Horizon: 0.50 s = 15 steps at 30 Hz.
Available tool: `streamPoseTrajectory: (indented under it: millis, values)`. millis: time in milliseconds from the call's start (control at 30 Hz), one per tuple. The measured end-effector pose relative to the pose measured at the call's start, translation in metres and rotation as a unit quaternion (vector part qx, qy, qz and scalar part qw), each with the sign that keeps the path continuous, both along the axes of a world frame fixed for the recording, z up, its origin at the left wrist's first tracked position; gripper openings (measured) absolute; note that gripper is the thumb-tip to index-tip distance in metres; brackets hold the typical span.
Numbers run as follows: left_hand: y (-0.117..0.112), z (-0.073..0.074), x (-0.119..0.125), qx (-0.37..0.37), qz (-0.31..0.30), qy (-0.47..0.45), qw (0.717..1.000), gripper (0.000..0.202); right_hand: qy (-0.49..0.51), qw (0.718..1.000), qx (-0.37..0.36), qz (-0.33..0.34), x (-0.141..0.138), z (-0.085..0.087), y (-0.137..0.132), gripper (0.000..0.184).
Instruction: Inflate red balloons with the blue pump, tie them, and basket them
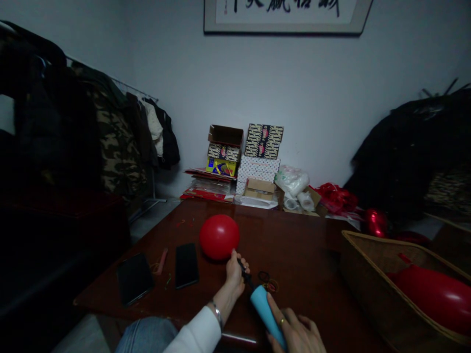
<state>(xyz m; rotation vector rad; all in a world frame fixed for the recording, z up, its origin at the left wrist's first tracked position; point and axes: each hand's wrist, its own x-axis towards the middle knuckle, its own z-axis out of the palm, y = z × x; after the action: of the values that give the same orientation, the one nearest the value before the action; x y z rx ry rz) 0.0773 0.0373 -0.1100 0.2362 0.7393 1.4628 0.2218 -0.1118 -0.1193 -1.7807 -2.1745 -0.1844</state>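
Observation:
A round, inflated red balloon (219,237) is just beyond my left hand (235,268). The fingers of that hand are closed around its neck, where the black nozzle end of a hand pump (265,313) meets it. My right hand (294,329) is wrapped round the pump's light blue barrel, near the bottom of the view. The pump slants from upper left to lower right between the hands. Rubber bands (271,285) and a dark hair tie (263,276) lie on the brown table (305,274), right of my left hand. The join of neck and nozzle is hidden by my fingers.
A phone (186,265), a dark tablet (134,278) and a pinkish stick (162,261) lie to the left. On the right stands a wicker basket (368,267) holding a large red balloon (436,294). Boxes (259,169) and plastic bags (292,181) are piled at the back.

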Motion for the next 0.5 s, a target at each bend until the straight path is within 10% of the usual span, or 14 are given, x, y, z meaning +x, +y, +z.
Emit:
streamPoseTrajectory:
  millis: [500]
  values:
    - [-0.002,0.005,-0.001,0.007,-0.014,0.032,0.999,0.044,0.025,0.997,-0.072,0.008,-0.014,0.007,0.011,0.063]
